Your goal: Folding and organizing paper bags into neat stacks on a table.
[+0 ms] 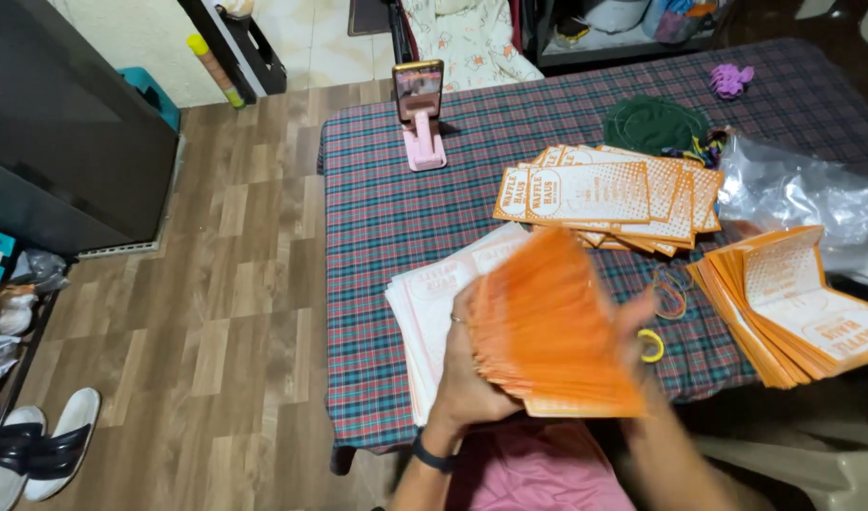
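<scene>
A thick stack of orange paper bags [552, 331] is held above the near edge of the table [377, 208], which is covered by a plaid cloth. The stack is blurred, so its exact tilt cannot be told. The left hand [467, 364] is wrapped around the stack's left edge, fingers pressed against the front sheets and thumb behind. The right hand [637, 317] is mostly hidden behind the stack; only fingertips are seen at the right edge, and it seems to be pressed against the bags, though the grip cannot be judged clearly. A dark wristband [432, 456] is worn on the left wrist.

Under the left hand, a pile of white bags with pink print [429, 303] is laid flat on the cloth. Beyond the held stack, a fanned pile of printed orange bags [609, 199] is spread out, and another orange pile [793, 303] lies to the right. A few rubber bands [668, 301] are scattered between them, with a yellow one [653, 345] just beside the right hand. A phone on a pink stand [420, 109] is set upright at the far edge, and clear plastic wrap [803, 194] is bunched at the right.
</scene>
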